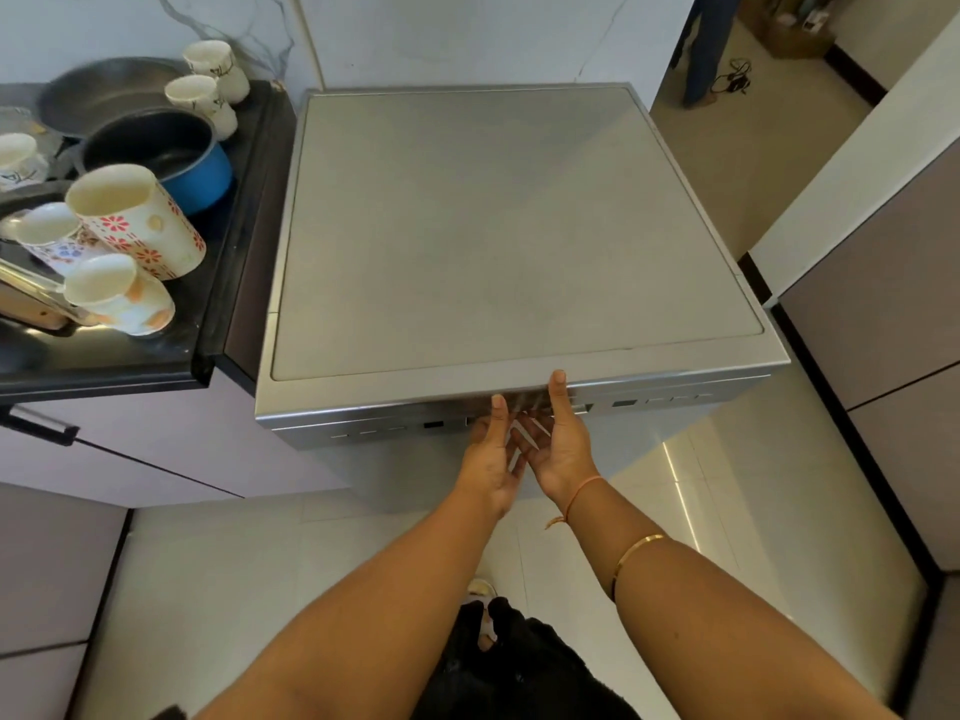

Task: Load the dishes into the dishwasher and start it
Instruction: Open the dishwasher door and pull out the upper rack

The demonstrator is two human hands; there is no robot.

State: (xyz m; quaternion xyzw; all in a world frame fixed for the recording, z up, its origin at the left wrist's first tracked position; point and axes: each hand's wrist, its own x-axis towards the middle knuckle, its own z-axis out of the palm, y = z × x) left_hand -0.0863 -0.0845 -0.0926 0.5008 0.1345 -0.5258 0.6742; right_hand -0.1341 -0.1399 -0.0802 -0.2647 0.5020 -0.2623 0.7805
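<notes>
The silver dishwasher [467,226] stands closed in front of me, beside the counter. My left hand [491,459] and my right hand [563,449] are palm-up, side by side, at the door handle recess [524,402] in the middle of the control strip. The fingers of both reach up into the recess. My right thumb lies on the top front edge. Dirty dishes sit on the black counter [171,345] to the left: a floral mug [140,220], a blue pot [171,153], a grey pan [104,90], white cups [215,65] and an orange-patterned cup [117,293].
Pale cabinet fronts with a dark handle [41,426] run under the counter on the left. Tall cabinets [883,304] stand on the right. Tiled floor [727,485] lies around the dishwasher. A person's legs [706,49] show at the far back.
</notes>
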